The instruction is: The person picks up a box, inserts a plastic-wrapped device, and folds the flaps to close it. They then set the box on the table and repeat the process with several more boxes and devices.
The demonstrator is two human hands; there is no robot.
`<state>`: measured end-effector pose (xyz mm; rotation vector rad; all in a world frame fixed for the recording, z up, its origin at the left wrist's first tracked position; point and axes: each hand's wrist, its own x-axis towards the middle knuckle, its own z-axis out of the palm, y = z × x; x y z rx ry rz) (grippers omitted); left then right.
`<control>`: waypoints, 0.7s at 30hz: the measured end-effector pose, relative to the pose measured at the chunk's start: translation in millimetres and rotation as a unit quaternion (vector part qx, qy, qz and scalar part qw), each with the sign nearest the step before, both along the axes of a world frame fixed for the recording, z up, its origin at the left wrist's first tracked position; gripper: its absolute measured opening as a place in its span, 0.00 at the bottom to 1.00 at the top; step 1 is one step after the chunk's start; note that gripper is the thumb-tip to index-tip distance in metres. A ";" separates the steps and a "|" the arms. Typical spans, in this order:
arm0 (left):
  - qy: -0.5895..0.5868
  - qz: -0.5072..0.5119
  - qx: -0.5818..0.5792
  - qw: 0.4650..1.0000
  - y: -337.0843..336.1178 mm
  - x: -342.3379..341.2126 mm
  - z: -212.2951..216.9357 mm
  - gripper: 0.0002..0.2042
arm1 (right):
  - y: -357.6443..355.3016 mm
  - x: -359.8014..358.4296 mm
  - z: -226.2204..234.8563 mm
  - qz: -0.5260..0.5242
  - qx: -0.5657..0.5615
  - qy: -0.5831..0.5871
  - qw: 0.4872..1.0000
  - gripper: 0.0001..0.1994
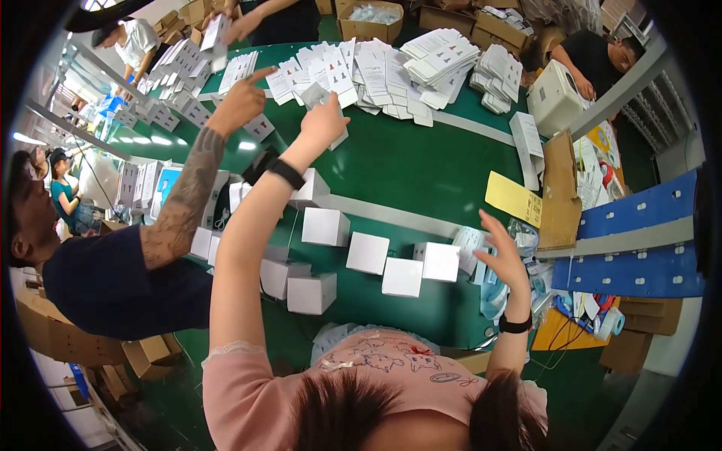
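My left hand (325,124) reaches far across the green table (421,165) to the rows of white leaflets (376,71). Its fingers are closed on a small greyish clear packet (315,95) at the near edge of those rows. My right hand (502,259) hovers near the table's right edge with fingers spread and nothing in it. It is beside a white leaflet (469,240) and a heap of clear plastic bags (526,240). Several small white boxes (402,276) lie between my arms. A black band sits on each wrist.
A co-worker's tattooed arm (188,195) crosses from the left, its finger (263,73) pointing at the leaflets. Other people work at the far side and right. A yellow card (513,198), a brown cardboard sheet (560,192) and blue perforated rails (639,207) lie to the right. Cardboard cartons (368,19) line the back.
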<state>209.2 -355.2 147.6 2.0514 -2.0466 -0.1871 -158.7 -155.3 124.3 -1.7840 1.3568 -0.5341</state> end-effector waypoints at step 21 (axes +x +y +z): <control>0.141 -0.411 -0.007 0.901 167.1 -58.4 151.7 0.02 | 33.7 33.3 39.0 -0.097 -0.118 -0.315 0.937 0.38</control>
